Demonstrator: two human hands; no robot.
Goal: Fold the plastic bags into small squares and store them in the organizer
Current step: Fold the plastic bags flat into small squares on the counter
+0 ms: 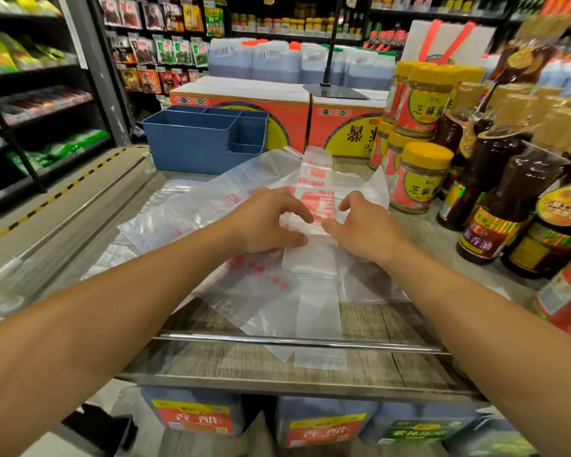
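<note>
A long strip of clear plastic bag (315,298) with red print lies lengthwise on the wooden shelf top, its near end hanging over the metal rail. My left hand (267,222) and my right hand (360,229) pinch it from both sides near its middle, thumbs and fingers curled on the plastic. More clear printed bags (185,209) are spread loosely beneath and to the left. The blue organizer (195,140), with several compartments, stands at the back left of the shelf with nothing visible inside.
Jars with yellow lids (416,179) and dark sauce bottles (501,199) crowd the right side. Red cartons (244,103) stand behind the organizer. A metal rail (297,341) runs along the shelf's front edge. Store shelving fills the left.
</note>
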